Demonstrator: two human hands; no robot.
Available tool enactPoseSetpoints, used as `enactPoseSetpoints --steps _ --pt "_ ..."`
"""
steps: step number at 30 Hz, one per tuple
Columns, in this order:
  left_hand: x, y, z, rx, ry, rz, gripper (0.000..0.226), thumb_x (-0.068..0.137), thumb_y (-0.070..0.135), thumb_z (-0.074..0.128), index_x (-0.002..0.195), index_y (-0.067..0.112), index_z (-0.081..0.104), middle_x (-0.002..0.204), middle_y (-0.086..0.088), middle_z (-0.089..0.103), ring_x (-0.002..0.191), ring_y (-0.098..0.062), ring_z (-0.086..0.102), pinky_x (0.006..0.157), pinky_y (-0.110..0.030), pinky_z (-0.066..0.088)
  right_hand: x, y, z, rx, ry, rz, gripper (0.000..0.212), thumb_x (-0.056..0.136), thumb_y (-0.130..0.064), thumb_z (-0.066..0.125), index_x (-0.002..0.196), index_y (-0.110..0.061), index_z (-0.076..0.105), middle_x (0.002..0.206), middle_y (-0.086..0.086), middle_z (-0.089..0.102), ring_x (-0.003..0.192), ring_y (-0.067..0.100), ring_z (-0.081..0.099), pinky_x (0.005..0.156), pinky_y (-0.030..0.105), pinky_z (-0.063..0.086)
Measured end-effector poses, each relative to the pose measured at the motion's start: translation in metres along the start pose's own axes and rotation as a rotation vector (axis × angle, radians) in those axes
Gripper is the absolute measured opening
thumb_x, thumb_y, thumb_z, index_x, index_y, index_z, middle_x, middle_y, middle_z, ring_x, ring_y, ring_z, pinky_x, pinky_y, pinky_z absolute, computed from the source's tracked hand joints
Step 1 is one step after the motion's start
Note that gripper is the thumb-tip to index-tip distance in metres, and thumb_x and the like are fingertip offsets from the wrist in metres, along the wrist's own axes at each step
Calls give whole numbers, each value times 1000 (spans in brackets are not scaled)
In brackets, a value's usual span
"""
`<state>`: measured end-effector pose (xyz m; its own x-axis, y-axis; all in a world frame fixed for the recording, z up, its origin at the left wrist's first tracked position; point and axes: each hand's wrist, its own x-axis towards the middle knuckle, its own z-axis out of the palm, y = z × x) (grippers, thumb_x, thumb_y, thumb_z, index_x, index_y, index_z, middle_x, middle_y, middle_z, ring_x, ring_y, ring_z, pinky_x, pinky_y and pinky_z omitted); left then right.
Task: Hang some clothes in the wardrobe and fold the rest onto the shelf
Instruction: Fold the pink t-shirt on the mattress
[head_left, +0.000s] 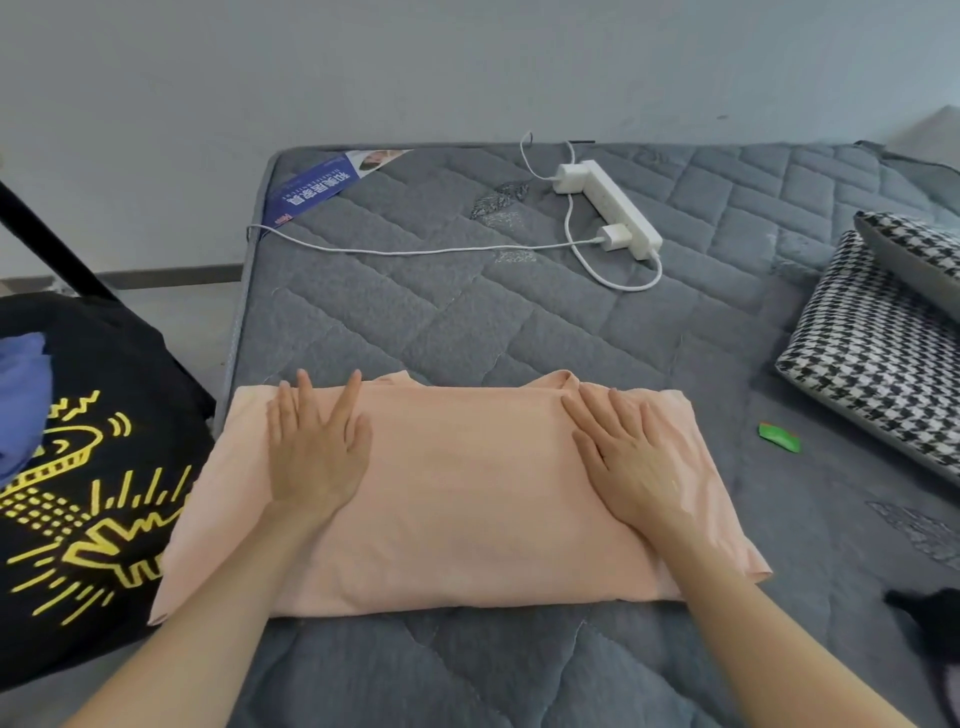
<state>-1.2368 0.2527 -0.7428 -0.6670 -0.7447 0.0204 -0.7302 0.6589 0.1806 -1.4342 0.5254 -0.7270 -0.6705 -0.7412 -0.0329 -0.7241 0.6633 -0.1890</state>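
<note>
A gray quilted bed (395, 312) sits against a plain pale wall (311, 62), with some gray floor (179, 317) and a dark baseboard (171, 273) on the left.

Both hands, left (314, 447) and right (636, 457), press flat on the folded peach garment (467, 493) on the grey mattress (519, 322).

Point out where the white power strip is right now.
In the head view, the power strip lies on the grey mattress toward its far edge, right of centre, beyond the peach shirt and left of the houndstooth cushion.
</note>
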Motion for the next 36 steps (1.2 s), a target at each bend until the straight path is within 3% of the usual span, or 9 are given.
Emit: enactPoseSetpoints --steps 2,7,11,13,17,23,29,33,36 --pt "-3 -2 -4 -22 1 15 54 99 42 22 151 35 7 159 -13 1 146 -28 -2 117 -38 -6 -6 7 -3 -49 18 23 49 100 -44 13 149 -40 15 157 -14 14 144 14 9 117 37 10" --pt "-22 -37 -20 -30 58 59 56 98 36 15 152 19 14 159 -8 12 146 -24 12 120 -38 3 -20 7 -6 23 151 393 51 99 -40 20 149 -27 22 154 3 26 143 22 17 118 42 10" --pt "-48 -29 -21 -117 63 -97 57 101 32 18 152 14 1 160 -6 -4 147 -22 -3 119 -35 -4 -27 -20 -8 138 108 529 54 100 -38 15 151 -20 13 158 9 14 145 27 15 118 44 9" --pt "-63 -4 -17 -191 36 -125 57 102 32 19 152 15 -2 159 -4 -9 147 -20 -9 117 -34 -10 -35 -54 -5 240 150 489 54 99 -37 21 150 -18 21 155 9 25 141 26 25 115 35 15" --pt "-100 44 1 -193 9 -26 56 101 35 21 151 24 -2 159 3 -12 146 -16 -10 116 -33 -13 -57 -122 32 73 39 153 54 103 -33 16 152 -23 -4 160 1 -9 147 20 -9 117 43 -9" --pt "-116 0 1 -72 43 -26 55 99 39 22 151 28 8 160 -2 2 147 -20 1 116 -36 -6 -84 -81 27 -11 33 194 51 100 -47 16 149 -44 3 161 -8 0 148 17 -1 118 42 0" --pt "-118 -42 -8 -61 64 -130 58 97 45 20 152 25 15 159 -13 9 146 -28 7 119 -40 3 -101 -31 11 51 53 433 52 97 -52 19 149 -47 9 161 -3 4 147 23 -3 118 44 -7" --pt "-120 -37 -13 -76 11 -182 59 98 47 21 152 28 7 159 -15 -1 146 -30 -1 118 -42 0 -99 -36 4 79 6 482 53 99 -50 19 150 -44 7 161 -2 0 147 25 -8 117 47 -10" --pt "-126 -39 -20 -102 -113 -82 68 91 62 10 148 34 -16 155 -9 -27 142 -25 -26 113 -41 -19 -107 -44 -4 146 -11 355 53 100 -48 19 151 -39 4 161 0 -4 147 21 -12 115 47 -16"
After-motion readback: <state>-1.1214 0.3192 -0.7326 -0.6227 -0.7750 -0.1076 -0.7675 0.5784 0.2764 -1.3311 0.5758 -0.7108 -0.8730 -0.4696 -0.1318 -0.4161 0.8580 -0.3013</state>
